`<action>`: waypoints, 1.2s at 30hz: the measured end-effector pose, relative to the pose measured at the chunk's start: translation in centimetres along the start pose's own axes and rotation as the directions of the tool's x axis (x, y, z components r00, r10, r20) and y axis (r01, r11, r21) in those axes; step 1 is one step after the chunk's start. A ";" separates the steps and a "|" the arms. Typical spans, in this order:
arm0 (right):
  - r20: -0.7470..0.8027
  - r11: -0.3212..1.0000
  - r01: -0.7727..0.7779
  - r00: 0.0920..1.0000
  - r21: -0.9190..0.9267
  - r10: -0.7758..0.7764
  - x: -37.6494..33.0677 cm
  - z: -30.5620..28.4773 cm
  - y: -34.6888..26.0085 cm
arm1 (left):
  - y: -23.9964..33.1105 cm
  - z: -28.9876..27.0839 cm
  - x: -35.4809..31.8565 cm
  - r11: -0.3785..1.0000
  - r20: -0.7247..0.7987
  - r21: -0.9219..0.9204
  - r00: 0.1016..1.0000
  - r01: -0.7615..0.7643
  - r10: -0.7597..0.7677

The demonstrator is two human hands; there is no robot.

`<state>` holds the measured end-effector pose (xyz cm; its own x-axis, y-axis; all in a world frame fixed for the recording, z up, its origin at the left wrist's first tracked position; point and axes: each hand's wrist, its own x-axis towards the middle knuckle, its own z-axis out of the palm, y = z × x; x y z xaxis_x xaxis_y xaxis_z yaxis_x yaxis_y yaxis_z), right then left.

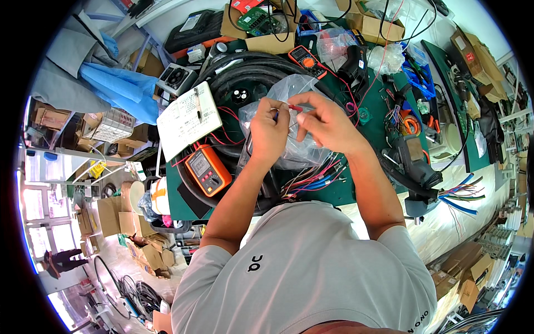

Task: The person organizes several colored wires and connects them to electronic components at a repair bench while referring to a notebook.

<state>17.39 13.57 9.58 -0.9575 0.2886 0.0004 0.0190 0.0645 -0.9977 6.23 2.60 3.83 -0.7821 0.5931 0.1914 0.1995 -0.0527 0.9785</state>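
Left hand (268, 132): raised over the bench (339, 192), fingers (266, 107) curled and pinched on a small blue-tipped piece at the thumb tip.

Right hand (328, 123): just beside the left, fingers (300, 102) pinched on a short red wire end (295, 108), which runs between the two sets of fingertips.

Clear plastic bag (289, 89): crumpled, directly under and behind both hands, touching them.

Bundle of coloured wires (317, 178): red, blue and pink, on the green bench surface below the wrists.

Orange multimeter (208, 169): left of the left forearm, face up.

Second orange meter (307, 60): beyond the bag.

White printed sheet (188, 119): upper left of the multimeter.

Black cable coil (250, 69): behind the bag.
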 end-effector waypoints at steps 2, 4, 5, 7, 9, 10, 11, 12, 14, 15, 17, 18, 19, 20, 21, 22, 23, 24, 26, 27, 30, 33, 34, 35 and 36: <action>-0.022 0.999 -0.038 0.999 0.024 0.039 -0.7 -0.6 0.0 | 0.2 -0.2 0.4 0.998 -0.034 -0.049 0.999 0.038 -0.039; -0.039 0.999 -0.025 0.999 0.027 0.026 -1.5 -0.7 0.8 | 0.4 -0.4 0.7 0.996 -0.080 -0.063 0.994 0.065 -0.070; -0.028 0.999 -0.033 0.999 0.019 0.033 -1.8 -0.5 1.0 | 0.3 -0.5 0.7 0.998 -0.095 -0.025 0.994 0.058 -0.061; -0.011 0.999 -0.049 0.999 0.003 0.049 -2.5 -0.2 1.2 | 0.2 -0.5 0.8 0.996 -0.103 -0.055 0.991 0.075 -0.080; -0.027 0.999 -0.033 0.999 -0.015 0.033 -2.5 0.4 1.6 | 0.2 -0.4 0.8 0.994 -0.108 -0.073 0.990 0.080 -0.087; -0.035 0.999 -0.025 0.999 -0.024 0.024 -2.5 0.7 1.8 | 0.1 -0.3 0.8 0.994 -0.110 -0.078 0.990 0.077 -0.085; -0.032 0.999 -0.004 0.999 -0.042 0.003 -2.4 0.9 2.1 | 0.0 -0.2 0.8 0.994 -0.111 -0.082 0.990 0.074 -0.083; -0.029 0.998 -0.002 1.000 -0.065 0.000 -2.3 1.1 2.0 | -0.1 -0.2 0.8 0.994 -0.103 -0.086 0.991 0.073 -0.081; -0.022 0.994 0.003 1.000 -0.111 -0.005 -2.4 1.5 1.8 | -0.2 -0.3 0.8 0.993 -0.089 -0.093 0.993 0.070 -0.078; -0.029 0.993 0.025 0.999 -0.115 -0.029 -2.3 1.7 1.9 | -0.1 -0.3 0.8 0.993 -0.089 -0.091 0.993 0.074 -0.083; -0.040 0.990 0.071 0.996 -0.122 -0.076 -2.1 2.1 2.2 | 0.1 -0.3 0.8 0.993 -0.089 -0.085 0.992 0.084 -0.091; -0.058 0.990 0.082 0.994 -0.114 -0.089 -2.0 2.3 2.4 | 0.2 -0.2 0.7 0.994 -0.092 -0.080 0.992 0.078 -0.085; -0.075 0.990 0.094 0.992 -0.106 -0.102 -1.8 2.5 2.6 | 0.3 -0.1 0.6 0.995 -0.094 -0.074 0.992 0.072 -0.079; -0.093 0.989 0.106 0.989 -0.099 -0.115 -1.6 2.7 2.9 | 0.3 0.0 0.6 0.995 -0.097 -0.069 0.993 0.066 -0.073; -0.115 0.988 0.115 0.985 -0.098 -0.126 -1.4 2.9 3.1 | 0.2 0.0 0.6 0.998 -0.093 -0.056 0.995 0.035 -0.041; -0.137 0.987 0.124 0.981 -0.098 -0.137 -1.1 3.1 3.4 | 0.0 -0.1 0.6 0.999 -0.089 -0.044 0.996 0.004 -0.008; -0.159 0.986 0.134 0.976 -0.098 -0.148 -1.0 3.2 3.7 | -0.1 -0.1 0.7 0.999 -0.084 -0.031 0.996 -0.027 0.024; -0.176 0.986 0.136 0.973 -0.102 -0.152 -0.9 3.1 4.0 | 0.1 0.0 0.6 1.000 -0.082 -0.014 0.996 -0.022 0.021; -0.212 0.984 0.140 0.964 -0.110 -0.160 -0.8 3.1 4.4 | 0.6 0.0 0.5 1.000 -0.078 0.020 0.997 -0.013 0.014; -0.223 0.984 0.143 0.961 -0.110 -0.165 -0.8 3.1 4.4 | 0.4 0.0 0.5 1.000 -0.082 0.000 0.997 0.000 0.000; -0.243 0.986 0.135 0.957 -0.102 -0.156 -0.9 3.0 4.4 | 0.0 0.0 0.6 0.998 -0.092 -0.051 0.995 0.032 -0.036; -0.237 0.992 0.114 0.964 -0.061 -0.125 -1.0 2.5 4.1 | 0.0 -0.1 0.7 0.995 -0.098 -0.080 0.993 0.060 -0.068; -0.235 0.992 0.121 0.964 -0.034 -0.126 -1.0 2.3 4.0 | 0.0 -0.3 0.8 0.993 -0.094 -0.089 0.992 0.077 -0.085; -0.233 0.992 0.128 0.964 -0.008 -0.126 -1.1 2.1 3.9 | 0.0 -0.5 0.8 0.991 -0.090 -0.099 0.991 0.093 -0.102; -0.241 0.994 0.112 0.965 0.018 -0.104 -1.1 1.8 4.0 | -0.1 -0.7 0.9 0.990 -0.093 -0.100 0.990 0.096 -0.105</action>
<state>17.98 11.85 5.46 -0.8564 0.5021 0.1205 -0.0935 0.0786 -0.9925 5.13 2.61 3.97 -0.8500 0.5184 0.0938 0.0635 -0.0759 0.9951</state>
